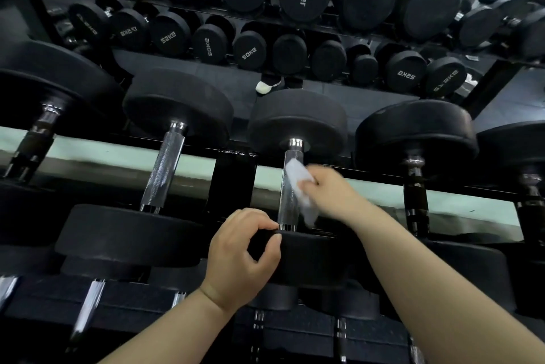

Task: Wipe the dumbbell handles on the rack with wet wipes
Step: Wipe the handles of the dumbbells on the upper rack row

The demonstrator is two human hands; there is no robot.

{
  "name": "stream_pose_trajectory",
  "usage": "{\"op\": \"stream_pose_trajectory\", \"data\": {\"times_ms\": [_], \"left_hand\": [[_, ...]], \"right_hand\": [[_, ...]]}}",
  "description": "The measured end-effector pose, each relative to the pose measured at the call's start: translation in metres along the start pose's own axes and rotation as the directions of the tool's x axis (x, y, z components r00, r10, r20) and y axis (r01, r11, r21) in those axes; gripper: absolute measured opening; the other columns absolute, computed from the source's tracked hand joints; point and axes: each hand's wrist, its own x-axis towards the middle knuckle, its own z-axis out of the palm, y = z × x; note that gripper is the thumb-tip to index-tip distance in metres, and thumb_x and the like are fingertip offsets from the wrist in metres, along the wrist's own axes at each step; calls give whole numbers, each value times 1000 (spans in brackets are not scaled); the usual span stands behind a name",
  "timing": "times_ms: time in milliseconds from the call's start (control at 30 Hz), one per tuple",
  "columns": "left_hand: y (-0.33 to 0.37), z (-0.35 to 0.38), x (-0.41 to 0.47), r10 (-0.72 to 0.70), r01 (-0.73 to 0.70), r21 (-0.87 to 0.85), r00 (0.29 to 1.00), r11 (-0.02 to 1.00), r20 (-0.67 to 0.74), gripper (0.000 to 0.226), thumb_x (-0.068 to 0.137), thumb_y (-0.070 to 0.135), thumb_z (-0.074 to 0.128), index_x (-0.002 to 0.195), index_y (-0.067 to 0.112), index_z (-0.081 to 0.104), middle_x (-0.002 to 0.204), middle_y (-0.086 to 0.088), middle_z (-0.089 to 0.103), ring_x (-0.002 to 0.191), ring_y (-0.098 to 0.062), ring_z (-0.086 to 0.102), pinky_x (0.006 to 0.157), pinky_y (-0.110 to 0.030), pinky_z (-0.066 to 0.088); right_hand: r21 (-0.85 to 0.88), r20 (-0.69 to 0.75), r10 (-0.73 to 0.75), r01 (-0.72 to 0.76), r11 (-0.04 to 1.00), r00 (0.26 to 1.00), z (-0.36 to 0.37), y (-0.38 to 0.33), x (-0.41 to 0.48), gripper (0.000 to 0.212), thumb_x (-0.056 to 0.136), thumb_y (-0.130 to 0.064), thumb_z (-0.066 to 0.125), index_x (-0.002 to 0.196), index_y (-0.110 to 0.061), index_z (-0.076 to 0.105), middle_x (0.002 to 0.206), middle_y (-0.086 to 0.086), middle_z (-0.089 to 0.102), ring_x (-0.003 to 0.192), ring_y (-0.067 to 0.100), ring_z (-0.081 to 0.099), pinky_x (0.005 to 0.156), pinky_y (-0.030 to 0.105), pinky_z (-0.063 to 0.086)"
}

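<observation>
At left, a neighbouring dumbbell (177,107) close by. Left grip (244,248) curled round the rim of the near dumbbell head (312,257). Above it, the chrome handle (284,201), with the wet wipe (298,175) against its right side, pinched in the right grip (330,192). Further right, a dark-handled dumbbell (415,133) just beside.

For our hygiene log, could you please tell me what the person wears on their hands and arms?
Nothing visible. The left hand and right hand are gloveless. The left forearm and right forearm are bare to the frame's edge, with no sleeves, watch or bracelet. No ring shows, though the right hand is blurred, so a thin one could be missed.
</observation>
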Motion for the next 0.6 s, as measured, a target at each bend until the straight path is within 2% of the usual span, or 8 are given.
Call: {"op": "stream_pose_trajectory", "data": {"times_ms": [100, 167, 267, 333, 400, 467, 533, 600], "left_hand": [[1, -1, 0, -7, 7, -6, 1000, 1000, 7, 7, 75, 24, 49, 81, 26, 50, 86, 7, 54, 78, -4, 52, 75, -9, 41], [1, -1, 0, -10, 10, -3, 1000, 1000, 7, 6, 75, 24, 49, 81, 26, 50, 90, 7, 52, 78, -5, 52, 74, -10, 42], [1, -1, 0, -8, 8, 6, 1000, 1000, 2, 7, 74, 24, 49, 81, 26, 50, 88, 9, 53, 78, -4, 52, 75, -8, 41], [3, -2, 1, -11, 11, 4, 1000, 1000, 9, 7, 74, 24, 50, 80, 27, 50, 79, 16, 54, 78, -3, 52, 76, -6, 40], [4, -2, 2, -19, 19, 9, 999, 1000, 28, 7, 73, 26, 49, 80, 28, 50, 79, 20, 52, 77, -2, 52, 76, -5, 39], [7, -5, 2, -104, 105, -9, 992, 994, 71, 7, 72, 32, 49, 77, 28, 51, 78, 24, 52, 80, 3, 52, 75, -2, 38], [12, -8, 6, -242, 254, -86, 962, 963, 122, 4, 72, 34, 56, 72, 34, 52, 79, 21, 56, 83, 10, 52, 75, 1, 36], [18, -14, 16, -324, 340, -176, 939, 924, 113, 28, 80, 18, 64, 85, 42, 50, 85, 14, 57, 83, 13, 51, 76, 3, 34]], "right_hand": [[75, -142, 64, -54, 996, 988, -3, -6, 20, 32, 92, -9, 38, 62, -20, 34, 61, -2, 39, 55, 10, 37, 44, 14, 31], [71, -150, 57, -47, 996, 987, 2, -2, 17, 25, 92, -9, 38, 67, -16, 37, 62, -3, 39, 59, 13, 39, 46, 13, 33], [57, 6, 15, -15, 998, 1000, 6, 6, -5, 26, 92, -13, 41, 66, -15, 42, 61, -7, 43, 58, 8, 41, 52, 17, 35], [-18, 178, 24, -22, 1000, 984, 1, 10, -16, 33, 91, -12, 42, 59, -18, 40, 59, -7, 44, 54, 3, 39, 47, 8, 34], [-70, 188, 26, -13, 997, 982, -6, 11, -20, 34, 89, -8, 44, 58, -17, 36, 60, -5, 39, 55, 4, 35, 48, 10, 32], [35, 83, 24, -27, 999, 996, -14, 6, -22, 28, 88, -8, 47, 62, -15, 40, 63, -2, 40, 58, 8, 36, 51, 14, 30], [161, -1, -5, 5, 987, 1000, -23, -1, -27, 24, 87, -9, 49, 64, -14, 42, 63, -2, 39, 60, 10, 36, 56, 22, 29], [236, 20, -69, 62, 970, 997, -31, -9, -35, 23, 86, -14, 53, 65, -10, 45, 63, -1, 39, 60, 10, 36, 58, 24, 27]]}}
